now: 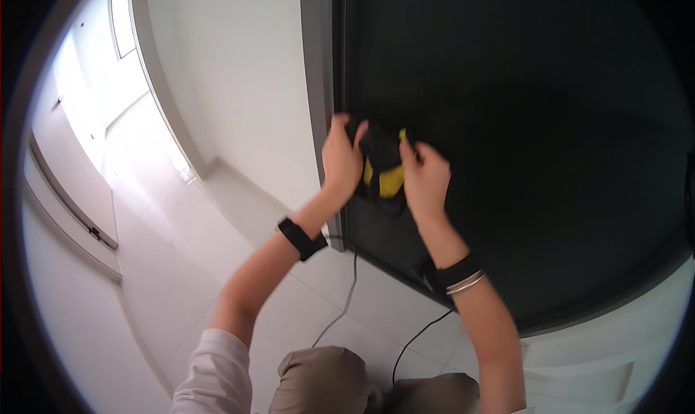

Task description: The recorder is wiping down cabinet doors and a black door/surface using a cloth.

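Note:
Both of my hands hold a black and yellow item (pixel 386 167), perhaps of fabric, in front of a large dark panel (pixel 516 169). My left hand (pixel 343 156) grips its left side, with the thumb raised along the near face. On the other side, my right hand (pixel 427 172) pinches its upper right edge, where a small yellow bit shows above the fingers. The item is blurred, so its exact kind cannot be told. Each wrist wears a black band, and thin bangles sit by the right one.
A grey frame (pixel 317 61) borders the dark panel on the left, beside a white wall (pixel 244 61). Thin black cables run from near my wrists down across the pale tiled floor (pixel 309 294). My knees are below. A bright doorway area lies at the upper left.

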`<state>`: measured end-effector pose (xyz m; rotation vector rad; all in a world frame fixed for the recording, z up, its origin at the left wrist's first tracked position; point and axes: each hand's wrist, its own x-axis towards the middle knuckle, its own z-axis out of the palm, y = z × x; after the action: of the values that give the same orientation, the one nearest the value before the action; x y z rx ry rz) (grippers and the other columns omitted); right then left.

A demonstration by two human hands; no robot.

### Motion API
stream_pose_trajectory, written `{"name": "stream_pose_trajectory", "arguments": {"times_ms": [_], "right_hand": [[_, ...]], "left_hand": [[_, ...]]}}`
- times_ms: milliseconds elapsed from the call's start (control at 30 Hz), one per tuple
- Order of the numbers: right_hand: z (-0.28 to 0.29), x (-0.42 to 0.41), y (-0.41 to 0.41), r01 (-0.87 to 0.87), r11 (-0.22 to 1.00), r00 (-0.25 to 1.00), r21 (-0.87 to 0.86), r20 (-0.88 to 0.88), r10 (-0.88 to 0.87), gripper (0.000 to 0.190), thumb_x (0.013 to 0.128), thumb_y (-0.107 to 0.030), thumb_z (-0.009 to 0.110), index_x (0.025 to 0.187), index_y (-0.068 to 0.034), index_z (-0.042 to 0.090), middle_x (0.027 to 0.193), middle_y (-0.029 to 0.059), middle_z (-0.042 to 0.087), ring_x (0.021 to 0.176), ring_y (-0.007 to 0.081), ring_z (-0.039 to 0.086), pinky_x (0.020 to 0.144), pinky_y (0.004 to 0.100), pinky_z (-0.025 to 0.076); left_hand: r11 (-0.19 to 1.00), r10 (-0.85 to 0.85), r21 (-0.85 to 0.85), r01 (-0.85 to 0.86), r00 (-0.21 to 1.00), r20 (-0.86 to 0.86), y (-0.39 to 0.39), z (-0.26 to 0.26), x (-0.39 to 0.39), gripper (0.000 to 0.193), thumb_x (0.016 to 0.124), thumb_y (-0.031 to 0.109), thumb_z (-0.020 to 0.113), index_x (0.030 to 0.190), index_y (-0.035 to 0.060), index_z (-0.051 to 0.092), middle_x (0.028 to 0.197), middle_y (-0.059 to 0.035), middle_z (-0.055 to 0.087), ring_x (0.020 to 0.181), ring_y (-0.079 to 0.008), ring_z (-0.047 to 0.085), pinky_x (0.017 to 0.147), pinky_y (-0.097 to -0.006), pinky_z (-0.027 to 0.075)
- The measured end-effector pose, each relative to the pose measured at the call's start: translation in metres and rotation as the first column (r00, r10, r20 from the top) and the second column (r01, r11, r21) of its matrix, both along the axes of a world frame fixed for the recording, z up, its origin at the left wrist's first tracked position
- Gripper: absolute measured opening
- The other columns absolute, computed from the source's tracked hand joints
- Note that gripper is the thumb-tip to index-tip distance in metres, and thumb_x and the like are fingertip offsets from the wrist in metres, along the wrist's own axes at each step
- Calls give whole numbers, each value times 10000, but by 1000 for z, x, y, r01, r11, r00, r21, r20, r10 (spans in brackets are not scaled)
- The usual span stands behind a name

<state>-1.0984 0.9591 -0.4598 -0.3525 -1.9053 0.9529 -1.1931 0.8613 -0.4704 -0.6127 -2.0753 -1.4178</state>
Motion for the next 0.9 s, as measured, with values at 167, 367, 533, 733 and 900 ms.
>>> {"name": "stream_pose_trajectory", "arguments": {"times_ms": [167, 367, 533, 733, 900], "right_hand": [[142, 9, 39, -79, 996, 918, -46, -393, 54, 290, 843, -203, 604, 653, 15, 585, 531, 14, 497, 537, 63, 408, 502, 276, 359], [149, 62, 46, -233, 966, 860, -110, -486, 153, 242, 881, -199, 583, 925, 36, 616, 718, 7, 576, 652, 54, 494, 593, 219, 404], [-1, 101, 46, 143, 989, 978, 38, -160, -135, 198, 853, -147, 607, 902, 33, 538, 606, 22, 409, 555, 65, 344, 480, 246, 314], [-190, 161, 32, 191, 972, 918, -136, 376, -128, 193, 807, -175, 639, 888, -1, 613, 662, 180, 594, 576, 252, 621, 520, 317, 447], [-154, 169, 32, 232, 972, 922, -16, 322, -215, 163, 839, -146, 605, 801, 11, 584, 564, 123, 522, 497, 119, 453, 481, 282, 386]], "left_hand": [[924, -355, 76, 374, 916, -186, 21, 172, 1, 469, 871, 269, 574, 1193, -39, 428, 1072, -214, 568, 1052, -291, 544, 882, -351, 416], [827, -483, 11, 562, 721, -496, 48, 174, 34, 574, 846, 241, 610, 1287, -5, 336, 1239, -268, 439, 1147, -345, 462, 970, -325, 356], [801, -559, -45, 597, 718, -414, 34, 22, 63, 606, 771, 178, 681, 1237, -37, 358, 1172, -233, 440, 1110, -386, 446, 941, -377, 370], [790, -524, -204, 578, 809, 266, 5, -179, 121, 585, 727, 200, 721, 1170, 12, 389, 1109, -178, 478, 1012, -366, 518, 819, -386, 456], [913, -386, -24, 408, 880, 277, 24, -160, 141, 488, 718, 175, 716, 1114, 29, 472, 1062, -139, 527, 963, -334, 557, 792, -359, 473]]}}
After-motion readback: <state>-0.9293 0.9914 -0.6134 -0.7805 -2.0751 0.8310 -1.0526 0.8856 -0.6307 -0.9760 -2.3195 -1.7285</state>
